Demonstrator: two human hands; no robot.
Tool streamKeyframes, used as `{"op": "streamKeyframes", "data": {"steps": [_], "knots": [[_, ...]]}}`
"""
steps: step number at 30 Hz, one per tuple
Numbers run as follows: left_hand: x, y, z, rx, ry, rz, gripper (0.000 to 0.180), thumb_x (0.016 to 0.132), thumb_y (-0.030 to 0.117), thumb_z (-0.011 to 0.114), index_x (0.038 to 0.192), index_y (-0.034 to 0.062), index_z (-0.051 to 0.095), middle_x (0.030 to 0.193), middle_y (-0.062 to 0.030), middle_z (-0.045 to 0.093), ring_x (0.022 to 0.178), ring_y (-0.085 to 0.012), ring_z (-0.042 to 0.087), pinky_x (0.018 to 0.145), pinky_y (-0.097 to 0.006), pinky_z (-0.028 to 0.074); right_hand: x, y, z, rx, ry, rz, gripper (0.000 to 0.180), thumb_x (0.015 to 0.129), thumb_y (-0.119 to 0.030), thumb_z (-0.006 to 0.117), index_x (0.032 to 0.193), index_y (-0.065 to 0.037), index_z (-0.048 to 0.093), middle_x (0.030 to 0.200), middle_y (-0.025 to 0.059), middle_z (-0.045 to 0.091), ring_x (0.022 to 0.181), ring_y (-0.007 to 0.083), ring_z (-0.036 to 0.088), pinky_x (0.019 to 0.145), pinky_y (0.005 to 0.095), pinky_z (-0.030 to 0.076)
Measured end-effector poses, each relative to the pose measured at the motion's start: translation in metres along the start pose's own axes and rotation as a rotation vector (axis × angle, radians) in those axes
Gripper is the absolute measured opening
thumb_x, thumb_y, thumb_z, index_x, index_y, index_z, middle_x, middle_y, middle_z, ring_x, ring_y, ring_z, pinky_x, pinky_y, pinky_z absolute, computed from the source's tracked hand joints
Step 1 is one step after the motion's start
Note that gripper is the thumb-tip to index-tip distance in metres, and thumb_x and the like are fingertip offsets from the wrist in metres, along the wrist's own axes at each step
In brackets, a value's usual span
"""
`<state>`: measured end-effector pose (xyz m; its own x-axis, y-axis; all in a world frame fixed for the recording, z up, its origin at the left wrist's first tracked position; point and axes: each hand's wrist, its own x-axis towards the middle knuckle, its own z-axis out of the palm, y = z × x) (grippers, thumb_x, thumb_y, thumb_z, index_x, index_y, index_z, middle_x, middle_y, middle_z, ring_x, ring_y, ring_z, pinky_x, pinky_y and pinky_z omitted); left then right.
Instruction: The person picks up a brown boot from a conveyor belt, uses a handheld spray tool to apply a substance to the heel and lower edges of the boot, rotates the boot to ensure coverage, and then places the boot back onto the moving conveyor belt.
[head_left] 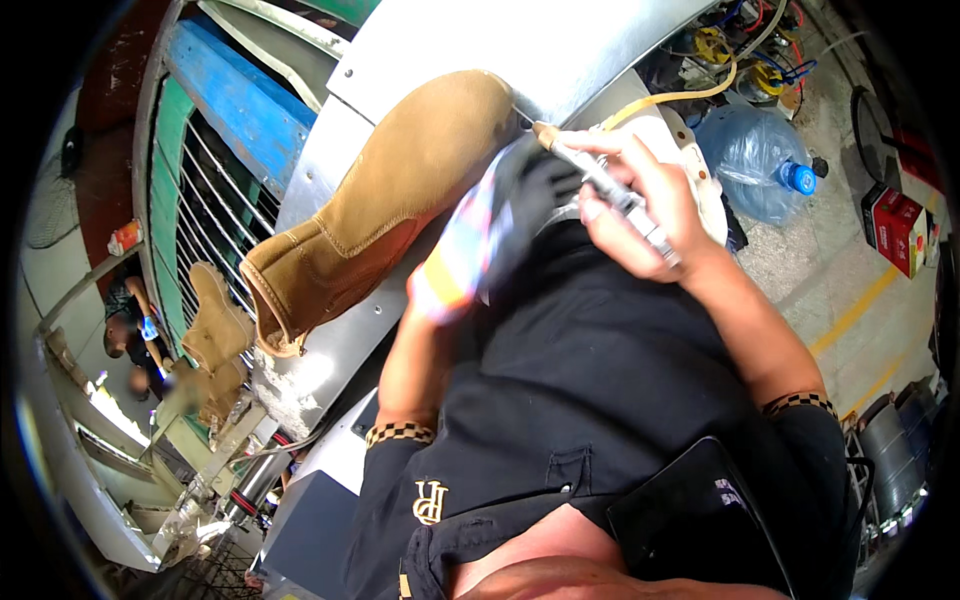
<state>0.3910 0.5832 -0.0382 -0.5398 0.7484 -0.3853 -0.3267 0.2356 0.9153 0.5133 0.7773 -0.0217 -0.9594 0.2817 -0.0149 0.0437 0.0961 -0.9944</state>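
Observation:
A tan suede boot (400, 160) lies on its side on a metal tabletop (440, 30), its toe toward the far right and its shaft opening toward the near left. Beside the boot's right edge is my left hand (485, 235), in a colourful glove with a dark part. Motion smears its fingers, so whether it touches or grips the boot cannot be seen. My right hand (650, 205) is closed around a silver pen-shaped tool (605, 185). The tool's tan tip (545, 135) points up and left, close to the boot's toe.
More tan boots (215, 320) stand at the left by a green rack with metal bars (190, 200) and a blue panel (240, 95). A large clear water bottle (755, 165) and a red box (897, 230) are on the floor at right. Another person (130, 330) is at far left.

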Motion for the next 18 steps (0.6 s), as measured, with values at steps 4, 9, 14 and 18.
{"op": "streamKeyframes", "data": {"steps": [4, 9, 14, 18], "knots": [[-0.100, 0.073, -0.080, 0.652, 0.538, 0.636, 0.064, 0.082, 0.038, 0.061, 0.131, -0.0014, 0.047, 0.124, -0.0136, 0.055, 0.105, -0.0223, 0.058, 0.090, -0.035, 0.049, 0.024, 0.009, -0.042, 0.346, 0.081, -0.046, 0.052, 0.088, -0.020, 0.052, 0.129, 0.011, 0.045, 0.083, 0.0131, 0.064, 0.080, 0.0173, 0.061, 0.075, 0.0303, 0.048], [-0.109, 0.148, -0.106, 0.939, 0.438, 0.387, 0.063, 0.080, 0.021, 0.074, 0.133, -0.0017, 0.049, 0.132, -0.0148, 0.054, 0.113, -0.0224, 0.056, 0.095, -0.036, 0.047, 0.113, 0.040, -0.068, 0.257, 0.185, -0.357, 0.043, 0.089, -0.013, 0.054, 0.127, 0.005, 0.050, 0.086, 0.0124, 0.066, 0.074, 0.0137, 0.061, 0.065, 0.0274, 0.049], [-0.078, 0.140, -0.110, 0.792, 0.480, 0.168, 0.029, 0.085, 0.004, 0.062, 0.112, -0.0056, 0.064, 0.108, -0.0158, 0.069, 0.100, -0.0227, 0.066, 0.092, -0.033, 0.049, 0.181, 0.096, -0.093, -0.950, 0.457, -0.857, 0.030, 0.080, -0.013, 0.065, 0.108, -0.002, 0.066, 0.102, 0.0159, 0.064, 0.091, 0.0307, 0.062, 0.078, 0.0428, 0.050], [-0.049, 0.125, -0.117, 0.418, 0.816, 0.297, 0.034, 0.083, 0.006, 0.065, 0.114, -0.0075, 0.063, 0.109, -0.0164, 0.068, 0.097, -0.0242, 0.066, 0.087, -0.036, 0.053, 0.183, 0.076, -0.088, -0.776, 0.648, -0.936, 0.027, 0.076, -0.012, 0.068, 0.102, -0.004, 0.067, 0.105, 0.0163, 0.062, 0.094, 0.0331, 0.060, 0.082, 0.0452, 0.048]]}}
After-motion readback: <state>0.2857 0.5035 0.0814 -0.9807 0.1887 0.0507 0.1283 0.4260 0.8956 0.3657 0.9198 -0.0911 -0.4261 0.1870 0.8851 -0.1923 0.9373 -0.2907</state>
